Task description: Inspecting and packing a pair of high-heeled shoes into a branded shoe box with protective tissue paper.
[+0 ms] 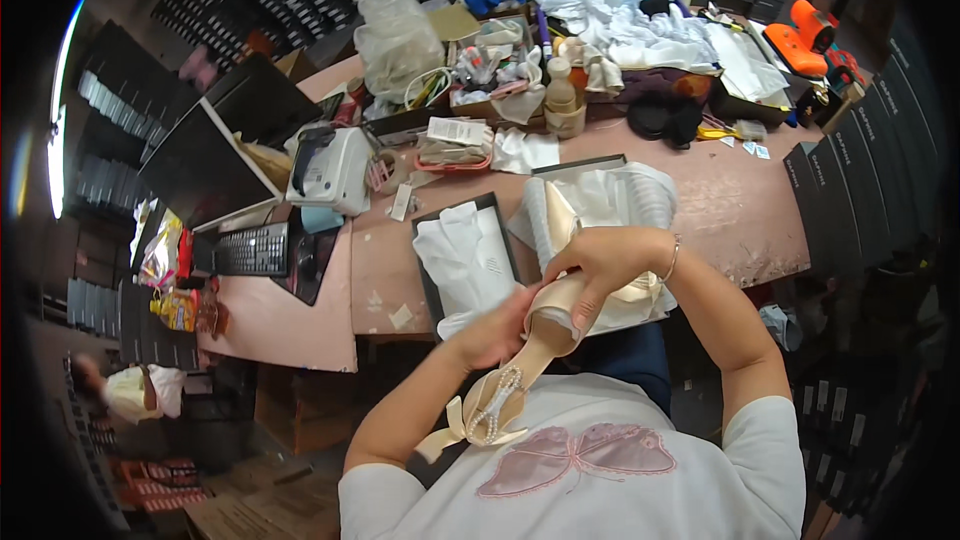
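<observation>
Both my hands hold a cream pointed shoe [548,343] in front of my chest. Its toe points away from me, and its heel end carries a pearl-trimmed strap and a ribbon bow. My right hand [618,262] wraps over the toe from the far right, thumb near the shoe's opening. My left hand [492,330] presses on the shoe's left side, its fingertips partly hidden. White paper shows inside the opening. Just beyond lies a box lined with white tissue paper [645,195], holding another cream shoe [562,218]. To its left is a dark box lid [428,275] with white paper in it.
The pink worktable [735,205] carries a white label printer [330,170], a keyboard [250,251] and a monitor [208,165] at left. Crumpled paper [620,25], a bottle [560,90] and small supplies crowd the back. Dark shoeboxes [865,165] stack up at right. A person [140,390] is at far left.
</observation>
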Demonstrator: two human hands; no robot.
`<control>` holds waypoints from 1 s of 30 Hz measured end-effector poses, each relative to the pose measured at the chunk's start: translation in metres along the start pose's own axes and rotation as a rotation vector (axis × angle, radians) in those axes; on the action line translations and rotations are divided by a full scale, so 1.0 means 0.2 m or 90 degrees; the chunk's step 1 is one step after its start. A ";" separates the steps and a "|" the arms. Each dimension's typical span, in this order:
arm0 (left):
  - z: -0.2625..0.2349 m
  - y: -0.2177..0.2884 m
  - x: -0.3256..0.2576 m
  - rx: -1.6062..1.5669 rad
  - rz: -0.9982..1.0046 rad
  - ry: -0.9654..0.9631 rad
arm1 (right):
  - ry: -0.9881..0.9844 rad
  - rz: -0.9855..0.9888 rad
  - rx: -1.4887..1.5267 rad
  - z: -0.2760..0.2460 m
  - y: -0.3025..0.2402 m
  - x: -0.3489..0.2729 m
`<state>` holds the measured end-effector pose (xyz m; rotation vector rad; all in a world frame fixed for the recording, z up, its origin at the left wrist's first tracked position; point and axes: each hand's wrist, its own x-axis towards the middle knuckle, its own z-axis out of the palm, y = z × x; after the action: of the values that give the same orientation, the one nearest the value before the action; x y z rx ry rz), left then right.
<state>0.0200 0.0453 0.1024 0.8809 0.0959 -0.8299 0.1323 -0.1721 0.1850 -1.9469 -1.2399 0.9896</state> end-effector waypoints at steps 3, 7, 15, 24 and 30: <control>0.03 -0.11 0.01 -0.233 0.008 0.062 | 0.197 -0.031 -0.133 0.08 0.08 0.12; -0.03 -0.17 -0.03 -0.396 0.155 0.148 | 0.429 -0.185 -0.338 0.36 0.02 0.22; 0.19 -0.23 -0.11 -0.345 0.291 0.300 | 0.406 -0.044 -0.306 0.57 -0.05 0.37; 0.13 -0.34 -0.06 -0.326 0.299 0.358 | 0.368 0.023 -0.173 0.60 0.00 0.36; 0.02 -0.16 -0.05 -0.171 0.274 0.420 | 0.563 -0.076 0.081 0.42 0.08 0.11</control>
<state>-0.0105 0.0377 0.0880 0.8480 0.5609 -0.0968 0.0738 -0.1492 0.1225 -1.8428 -0.7339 0.0779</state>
